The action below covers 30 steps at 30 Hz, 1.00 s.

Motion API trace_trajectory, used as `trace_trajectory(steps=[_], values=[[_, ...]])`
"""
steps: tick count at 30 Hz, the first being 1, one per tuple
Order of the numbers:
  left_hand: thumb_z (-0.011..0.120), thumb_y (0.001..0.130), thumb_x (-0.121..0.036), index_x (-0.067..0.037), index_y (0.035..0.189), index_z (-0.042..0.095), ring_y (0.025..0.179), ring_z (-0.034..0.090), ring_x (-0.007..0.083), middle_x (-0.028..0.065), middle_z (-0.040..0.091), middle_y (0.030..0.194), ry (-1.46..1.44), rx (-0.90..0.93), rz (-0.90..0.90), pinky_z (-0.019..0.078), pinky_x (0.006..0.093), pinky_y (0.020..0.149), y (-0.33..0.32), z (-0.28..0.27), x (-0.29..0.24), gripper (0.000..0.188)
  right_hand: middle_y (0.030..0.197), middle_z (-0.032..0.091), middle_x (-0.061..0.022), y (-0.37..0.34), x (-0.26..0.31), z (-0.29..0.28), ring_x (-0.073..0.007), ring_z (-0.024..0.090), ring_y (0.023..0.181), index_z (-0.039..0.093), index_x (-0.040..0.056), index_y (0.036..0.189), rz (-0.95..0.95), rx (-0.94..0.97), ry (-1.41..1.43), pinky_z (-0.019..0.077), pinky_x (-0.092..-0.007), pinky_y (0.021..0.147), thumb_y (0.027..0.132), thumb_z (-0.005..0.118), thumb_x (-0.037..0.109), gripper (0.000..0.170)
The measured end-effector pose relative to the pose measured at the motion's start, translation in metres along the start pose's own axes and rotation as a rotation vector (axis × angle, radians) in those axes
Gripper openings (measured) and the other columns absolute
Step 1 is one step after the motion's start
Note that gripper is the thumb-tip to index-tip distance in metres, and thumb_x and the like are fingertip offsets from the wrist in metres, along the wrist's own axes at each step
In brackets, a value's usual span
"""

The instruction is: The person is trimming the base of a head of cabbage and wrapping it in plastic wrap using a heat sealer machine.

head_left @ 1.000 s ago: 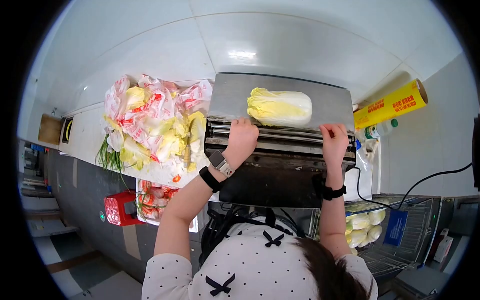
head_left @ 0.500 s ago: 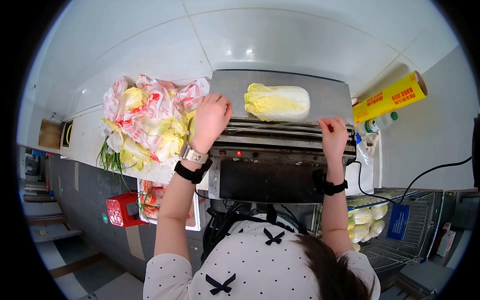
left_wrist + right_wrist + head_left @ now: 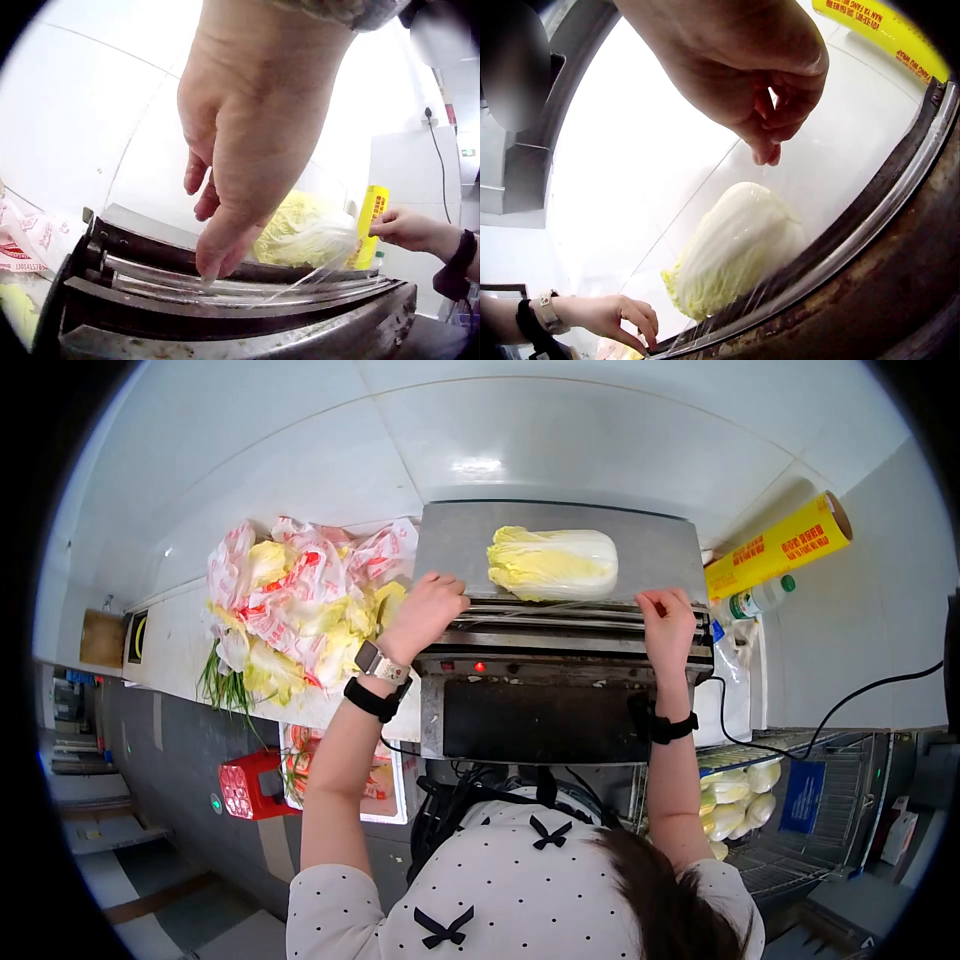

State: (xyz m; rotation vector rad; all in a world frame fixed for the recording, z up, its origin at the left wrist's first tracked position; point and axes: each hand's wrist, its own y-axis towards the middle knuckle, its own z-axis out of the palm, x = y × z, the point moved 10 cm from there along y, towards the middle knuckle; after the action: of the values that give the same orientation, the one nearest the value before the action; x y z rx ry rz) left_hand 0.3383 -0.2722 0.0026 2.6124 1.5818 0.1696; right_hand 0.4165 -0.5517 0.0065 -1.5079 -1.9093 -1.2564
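Note:
A napa cabbage (image 3: 553, 563) lies on its side on the metal top of a wrapping machine (image 3: 560, 643), behind the rollers. At the right end of the rollers my right hand (image 3: 668, 628) pinches the edge of thin clear cling film (image 3: 319, 271) between thumb and fingertips. From there the film slants down to the rollers, in front of the cabbage. My left hand (image 3: 428, 618) hovers over the left end of the rollers, its fingers loosely bent and pointing down. In the left wrist view its fingertips (image 3: 210, 262) are close above the rollers, left of the film's edge.
Left on the white counter (image 3: 170, 650) lie crumpled printed plastic bags (image 3: 300, 595), loose cabbage leaves (image 3: 270, 670) and green onions (image 3: 222, 680). A yellow cling-film tube (image 3: 785, 545) and a bottle (image 3: 762, 598) are at right. Several cabbages (image 3: 735, 800) sit in a wire cart below; a cable (image 3: 870, 690) hangs nearby.
My left hand lifted off the left part of the rollers, moved left and up, then came back down toward their left end. My right hand stays at the right end, pinching the film.

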Motion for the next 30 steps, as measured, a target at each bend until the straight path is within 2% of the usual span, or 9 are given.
trace_trajectory(steps=[4,10,19,22,25,28,30], values=[[0.063,0.06,0.0,-0.009,0.08,0.058,0.089,0.052,0.0211,0.0033,0.053,0.083,-0.079,0.004,0.01,0.0383,0.0318,0.076,-0.009,0.003,0.009,0.023,0.073,0.055,-0.0089,0.001,0.002,-0.001,-0.0173,0.053,0.06,0.065,-0.0005,0.078,0.015,0.002,0.018,0.0436,-0.0276,0.058,0.074,0.069,0.006,0.009],[0.065,0.061,0.0,-0.011,0.08,0.057,0.09,0.052,0.0221,0.0039,0.053,0.085,-0.16,0.059,0.026,0.0384,0.0325,0.077,-0.01,0.006,0.007,0.023,0.073,0.055,-0.0085,0.002,0.002,0.0,-0.0175,0.053,0.06,0.065,-0.0003,0.078,0.016,0.004,0.017,0.0439,-0.0275,0.058,0.074,0.069,0.007,0.009],[0.062,0.069,-0.006,-0.007,0.07,0.058,0.087,0.052,0.0219,0.005,0.053,0.082,-0.15,0.027,0.085,0.0402,0.033,0.075,-0.006,0.014,0.005,0.004,0.072,0.055,-0.0086,0.001,-0.001,0.0,-0.0177,0.053,0.06,0.065,-0.0007,0.077,0.009,0.002,0.005,0.0438,-0.0275,0.058,0.074,0.069,0.007,0.009],[0.057,0.069,-0.006,-0.007,0.068,0.06,0.09,0.053,0.0212,0.0057,0.054,0.08,-0.15,0.091,0.062,0.0403,0.0323,0.079,-0.007,0.015,0.006,0.003,0.073,0.055,-0.0086,0.002,-0.002,0.001,-0.0177,0.053,0.059,0.065,-0.001,0.077,0.009,0.006,0.001,0.0436,-0.0274,0.058,0.074,0.069,0.007,0.01],[0.06,0.068,-0.009,-0.006,0.069,0.059,0.088,0.054,0.0219,0.0063,0.055,0.08,-0.117,0.07,0.064,0.0412,0.0334,0.079,-0.008,0.013,0.004,0.004,0.073,0.055,-0.0087,0.002,-0.002,0.001,-0.0176,0.053,0.059,0.065,-0.0012,0.077,0.012,0.004,0.008,0.0434,-0.0275,0.058,0.074,0.069,0.007,0.01],[0.066,0.067,-0.015,-0.004,0.072,0.057,0.082,0.055,0.0246,0.0077,0.055,0.078,-0.147,-0.067,0.036,0.0431,0.0346,0.073,-0.004,-0.005,-0.003,0.015,0.073,0.055,-0.0087,0.002,-0.002,0.002,-0.0176,0.053,0.06,0.065,-0.0011,0.077,0.02,0.003,0.009,0.0433,-0.0275,0.058,0.074,0.069,0.007,0.01],[0.067,0.066,-0.017,-0.004,0.072,0.057,0.078,0.056,0.0256,0.0085,0.056,0.076,-0.166,-0.083,0.028,0.0446,0.0355,0.07,0.006,-0.006,-0.018,0.018,0.073,0.055,-0.0087,0.003,-0.003,0.003,-0.0175,0.053,0.06,0.065,-0.001,0.077,0.028,0.006,0.003,0.0433,-0.0276,0.058,0.074,0.069,0.007,0.01]])
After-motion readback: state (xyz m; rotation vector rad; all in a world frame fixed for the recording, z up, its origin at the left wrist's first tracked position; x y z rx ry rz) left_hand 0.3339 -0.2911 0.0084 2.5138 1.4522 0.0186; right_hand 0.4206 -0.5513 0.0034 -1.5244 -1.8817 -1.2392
